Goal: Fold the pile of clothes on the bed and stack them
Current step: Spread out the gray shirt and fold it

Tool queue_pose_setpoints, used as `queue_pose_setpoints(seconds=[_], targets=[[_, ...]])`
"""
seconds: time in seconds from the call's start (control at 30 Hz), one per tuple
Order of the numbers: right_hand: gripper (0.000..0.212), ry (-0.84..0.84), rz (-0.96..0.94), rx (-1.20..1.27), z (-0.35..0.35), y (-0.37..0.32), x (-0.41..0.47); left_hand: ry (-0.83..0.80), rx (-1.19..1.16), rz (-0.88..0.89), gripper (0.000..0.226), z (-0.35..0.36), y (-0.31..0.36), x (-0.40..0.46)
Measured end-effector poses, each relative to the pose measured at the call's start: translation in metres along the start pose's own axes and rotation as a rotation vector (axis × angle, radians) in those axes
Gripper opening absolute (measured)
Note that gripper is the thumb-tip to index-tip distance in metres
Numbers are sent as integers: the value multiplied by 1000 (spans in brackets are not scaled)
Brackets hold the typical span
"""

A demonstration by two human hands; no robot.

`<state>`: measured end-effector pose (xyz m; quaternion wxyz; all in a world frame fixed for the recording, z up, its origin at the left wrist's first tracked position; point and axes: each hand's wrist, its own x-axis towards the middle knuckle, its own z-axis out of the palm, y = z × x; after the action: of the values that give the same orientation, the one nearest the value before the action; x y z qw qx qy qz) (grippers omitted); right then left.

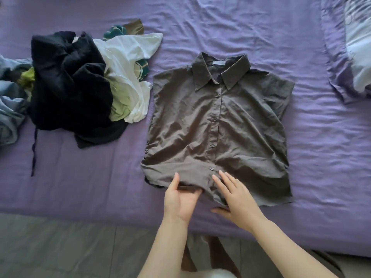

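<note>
A grey-brown collared shirt [216,125] lies buttoned and face up on the purple bed sheet [261,33], collar away from the person, as both hands work its near hem. The left hand [180,199] has its thumb on top of the hem and its fingers tucked under the cloth, pinching the edge; the right hand [234,199] rests flat just beside it, fingers straight and pressing the fabric near the bottom button [211,168].

The unfolded pile of clothes [84,87], black, white and green garments heaped together, waits well apart to the left, with blue fabric [10,109] at the frame's edge.

The risks look modest but real. The hem's right corner is already rumpled and doubled, and lifting the hem from one central pinch would probably drag it up unevenly, locking creases into the fold. The thin cloth is also likely to slide on the wrinkled sheet, skewing the placket off centre. No folded stack is visible yet.
</note>
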<state>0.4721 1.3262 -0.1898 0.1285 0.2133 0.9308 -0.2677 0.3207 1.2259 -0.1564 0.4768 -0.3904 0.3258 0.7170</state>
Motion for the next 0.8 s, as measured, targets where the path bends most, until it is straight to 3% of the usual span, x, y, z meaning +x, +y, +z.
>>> queue_pose_setpoints(seconds=[0.17, 0.27, 0.37, 0.43, 0.5, 0.57, 0.63, 0.7, 0.8], targets=[[75, 72, 151, 147, -27, -3, 9, -109, 39, 51, 47, 52, 14, -5], [84, 94, 150, 285, -72, 30, 43, -129, 249, 17, 63, 93, 38, 9], [78, 151, 159, 283, -127, 65, 91, -79, 516, 81, 52, 132, 61, 35], [76, 142, 205, 183, -149, 78, 114, 0, 887, 178, 44, 148, 68, 53], [75, 88, 253, 68, -152, 86, 123, 71, 1463, 384, 52, 146, 74, 73], [72, 113, 245, -24, -146, 90, 123, 11, 1981, 717, 54, 137, 82, 89], [63, 245, 163, -60, -133, 89, 117, -140, 2267, 992, 46, 131, 88, 100], [56, 282, 85, -40, -122, 88, 114, -264, 2501, 1099, 48, 132, 97, 113], [60, 137, 31, -126, -115, 89, 113, -328, 2914, 1119, 56, 144, 112, 130]])
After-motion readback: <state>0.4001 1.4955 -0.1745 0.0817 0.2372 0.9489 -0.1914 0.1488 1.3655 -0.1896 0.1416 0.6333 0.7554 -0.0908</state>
